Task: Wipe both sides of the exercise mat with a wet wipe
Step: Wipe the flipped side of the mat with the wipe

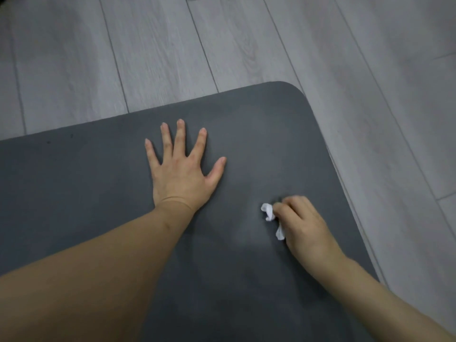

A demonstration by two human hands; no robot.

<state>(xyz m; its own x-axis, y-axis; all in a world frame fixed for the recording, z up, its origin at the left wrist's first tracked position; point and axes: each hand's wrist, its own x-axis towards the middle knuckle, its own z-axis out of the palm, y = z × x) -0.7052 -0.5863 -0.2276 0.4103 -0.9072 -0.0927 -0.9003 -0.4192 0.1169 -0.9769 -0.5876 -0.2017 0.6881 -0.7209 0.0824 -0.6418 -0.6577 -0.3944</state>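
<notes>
The mat (pixel 103 183), dark grey, lies flat on the pale plank floor (pixel 148 50), its rounded far-right corner in view and its near part running out of the picture under both arms.

The main risk, as I judge it, is the wipe (pixel 270 217) itself. It is crumpled into a small white wad, so little of it meets the mat, and strokes may leave gaps or streaks; a faint paler patch near the middle may be damp, but that is hard to tell. The wad could also slip out of the fingers if it is dragged hard over the grippy surface. Near the corner, a push toward the right edge could lift or fold the mat where nothing weighs it down. The underside is not visible, and I judge it not yet reached.

The left hand (pixel 181 171) lies flat, palm down, fingers spread wide and straight, pressing on the mat well inside the far edge, the forearm coming in from the near left. The right hand (pixel 303 225) sits nearer and to the right, fingers curled round the wipe, holding it against the mat, knuckles up, wrist low.
</notes>
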